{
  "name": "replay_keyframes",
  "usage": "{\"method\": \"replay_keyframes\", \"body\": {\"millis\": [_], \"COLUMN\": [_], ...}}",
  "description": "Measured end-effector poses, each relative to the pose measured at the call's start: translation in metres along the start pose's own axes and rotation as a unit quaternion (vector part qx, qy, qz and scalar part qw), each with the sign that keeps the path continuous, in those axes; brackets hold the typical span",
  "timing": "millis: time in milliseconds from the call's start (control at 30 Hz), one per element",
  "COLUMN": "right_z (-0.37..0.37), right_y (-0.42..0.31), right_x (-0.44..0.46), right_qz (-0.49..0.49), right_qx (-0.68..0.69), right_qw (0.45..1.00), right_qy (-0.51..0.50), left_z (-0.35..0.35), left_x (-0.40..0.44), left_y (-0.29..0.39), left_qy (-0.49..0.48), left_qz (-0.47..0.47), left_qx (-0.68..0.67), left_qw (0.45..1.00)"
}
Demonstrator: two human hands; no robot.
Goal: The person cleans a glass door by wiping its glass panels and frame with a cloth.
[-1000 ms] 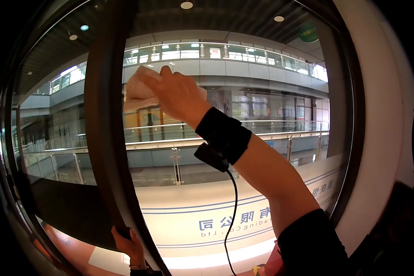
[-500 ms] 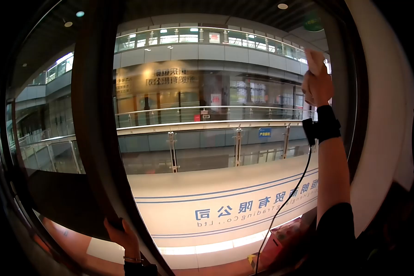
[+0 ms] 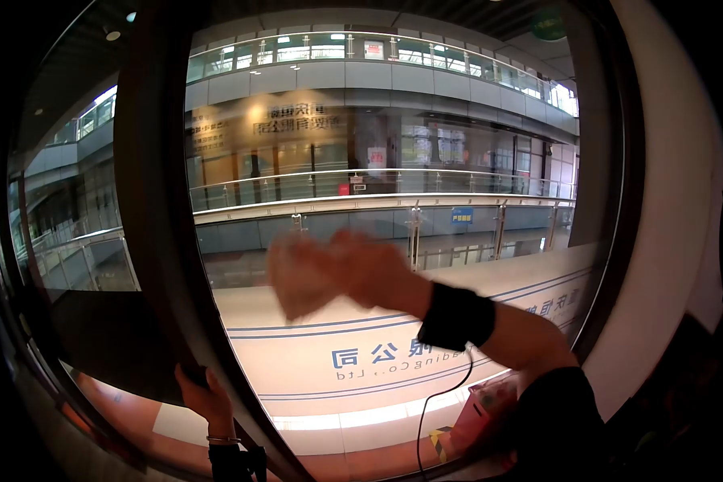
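My right hand point(image 3: 373, 273) is smeared by motion in front of the large glass pane point(image 3: 458, 321), its wrist bent to the left. A pale, blurred shape point(image 3: 301, 277) lies at its fingers; whether this is a cloth or a reflection of the hand I cannot tell. A black band point(image 3: 456, 316) with a cable point(image 3: 426, 410) hanging from it circles that wrist. At the lower left, my left hand point(image 3: 209, 398) is closed around a small dark object point(image 3: 191, 375) beside the dark door frame point(image 3: 217, 353). What that object is does not show.
Mirror-reversed blue lettering point(image 3: 377, 353) runs across a pale band on the glass. Beyond it are metal railings point(image 3: 297, 205) and an upper walkway. A red box point(image 3: 482, 410) stands low on the right, and a white wall point(image 3: 675, 201) borders the frame.
My right hand has swept down and left, from the pane's upper right to its middle. The left hand stays at the frame, and the view has shifted slightly.
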State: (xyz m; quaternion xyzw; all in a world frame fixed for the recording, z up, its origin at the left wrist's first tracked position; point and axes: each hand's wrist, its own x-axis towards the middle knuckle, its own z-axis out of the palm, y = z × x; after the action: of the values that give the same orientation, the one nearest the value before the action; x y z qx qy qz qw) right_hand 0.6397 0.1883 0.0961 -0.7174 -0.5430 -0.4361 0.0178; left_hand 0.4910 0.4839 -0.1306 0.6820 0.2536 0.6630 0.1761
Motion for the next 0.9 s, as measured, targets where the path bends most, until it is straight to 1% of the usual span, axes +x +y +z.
{"method": "replay_keyframes", "body": {"millis": [33, 67, 100, 133, 167, 200, 267, 367, 433, 467, 500, 533, 567, 600, 667, 767, 800, 833, 867, 900], "right_z": [-0.037, -0.054, -0.061, -0.078, -0.097, -0.122, -0.162, -0.165, -0.143, -0.129, -0.106, -0.078, -0.047, -0.013, 0.003, -0.012, -0.02, -0.046, -0.042, -0.071], "right_y": [0.014, 0.038, 0.079, 0.123, 0.155, 0.188, 0.213, 0.199, 0.173, 0.138, 0.11, 0.088, 0.065, 0.006, -0.022, -0.007, 0.008, 0.012, 0.047, 0.047], "right_x": [0.001, 0.0, -0.006, -0.016, -0.02, -0.029, -0.044, -0.034, -0.02, -0.004, -0.004, -0.006, -0.018, -0.03, -0.044, -0.029, -0.017, 0.003, 0.017, 0.037], "right_qz": [0.069, 0.112, 0.093, 0.085, 0.237, 0.29, 0.38, 0.398, 0.296, 0.31, 0.096, 0.058, 0.054, -0.013, -0.082, -0.028, -0.024, 0.01, -0.015, 0.115], "right_qx": [-0.047, -0.123, -0.215, -0.297, -0.392, -0.34, -0.319, -0.293, -0.298, -0.281, -0.332, -0.234, -0.12, -0.232, -0.16, -0.076, -0.132, -0.145, -0.16, -0.201], "right_qw": [0.997, 0.984, 0.959, 0.926, 0.875, 0.873, 0.839, 0.83, 0.881, 0.894, 0.911, 0.952, 0.984, 0.973, 0.984, 0.996, 0.991, 0.989, 0.981, 0.965], "right_qy": [-0.004, 0.057, 0.16, 0.218, 0.159, 0.194, 0.224, 0.259, 0.216, 0.162, 0.223, 0.191, 0.124, 0.003, 0.001, -0.026, -0.023, -0.02, 0.113, 0.12], "left_z": [0.001, 0.001, -0.001, -0.002, 0.0, 0.002, 0.005, 0.008, 0.01, 0.01, 0.011, 0.01, 0.009, 0.005, 0.002, 0.009, 0.008, 0.003, 0.0, -0.001], "left_x": [-0.001, 0.0, 0.0, 0.0, 0.0, -0.002, -0.003, -0.003, -0.002, -0.002, -0.002, -0.003, -0.002, -0.001, 0.0, -0.003, -0.003, -0.004, -0.002, -0.002], "left_y": [-0.003, -0.002, 0.0, 0.001, -0.002, -0.007, -0.01, -0.01, -0.012, -0.013, -0.014, -0.014, -0.01, -0.006, -0.004, -0.006, -0.004, 0.002, 0.004, 0.003], "left_qy": [-0.009, -0.013, -0.019, -0.023, -0.018, -0.013, -0.001, 0.018, 0.033, 0.032, 0.031, 0.029, 0.023, 0.017, 0.016, 0.017, 0.013, 0.013, -0.007, -0.005], "left_qz": [-0.014, -0.022, -0.03, -0.038, -0.03, -0.023, -0.01, 0.007, 0.021, 0.022, 0.023, 0.024, 0.022, 0.018, 0.012, -0.01, -0.027, -0.017, -0.017, -0.006], "left_qx": [-0.004, -0.008, -0.01, -0.013, -0.021, -0.029, -0.038, -0.035, -0.033, -0.03, -0.028, -0.026, -0.032, -0.036, -0.035, -0.03, -0.031, -0.026, -0.028, -0.003], "left_qw": [1.0, 1.0, 0.999, 0.999, 0.999, 0.999, 0.999, 0.999, 0.999, 0.999, 0.999, 0.999, 0.999, 0.999, 0.999, 0.999, 0.999, 0.999, 0.999, 1.0]}}
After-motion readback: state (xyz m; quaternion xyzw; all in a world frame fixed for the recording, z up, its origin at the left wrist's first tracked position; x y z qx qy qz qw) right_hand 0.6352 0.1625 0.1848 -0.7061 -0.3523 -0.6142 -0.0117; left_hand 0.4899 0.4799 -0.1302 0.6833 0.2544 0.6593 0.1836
